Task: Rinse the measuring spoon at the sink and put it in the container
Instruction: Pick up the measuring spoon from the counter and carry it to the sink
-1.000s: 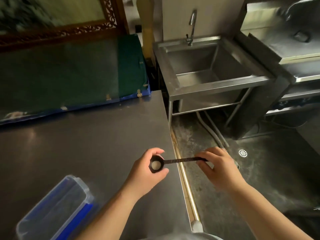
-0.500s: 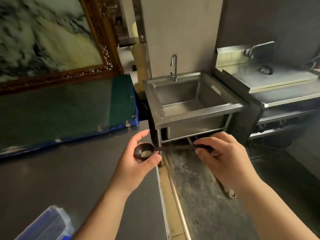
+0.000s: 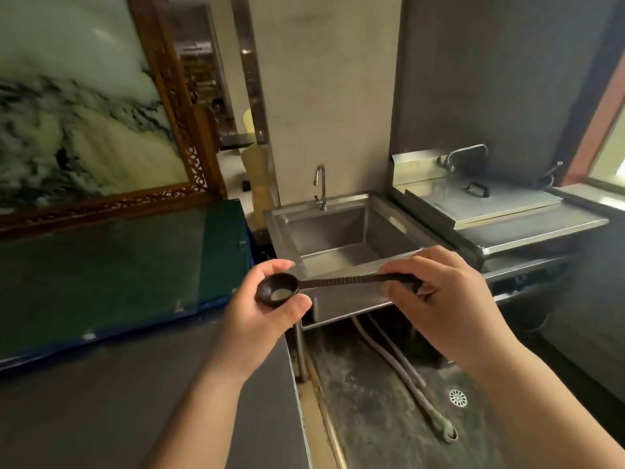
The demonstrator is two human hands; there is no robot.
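Observation:
A dark measuring spoon [image 3: 324, 281] with a ribbed handle is held level between both hands, in front of the steel sink [image 3: 341, 238]. My left hand [image 3: 267, 313] cups its round bowl, which holds a pale residue. My right hand [image 3: 436, 299] pinches the handle's far end. The sink's basin looks dry, and its tap [image 3: 320, 184] stands at the back rim with no water running. The blue container is out of view.
A steel worktop [image 3: 101, 401] lies at lower left, with a green board [image 3: 118, 265] and a framed picture [image 3: 84, 130] behind it. Right of the sink stands a lidded steel unit [image 3: 480, 201]. Hoses [image 3: 399, 367] and a floor drain [image 3: 457, 397] lie below.
The view has tilted up and come closer to the sink. Both hands have carried the spoon forward, and the blue container has dropped out of the frame.

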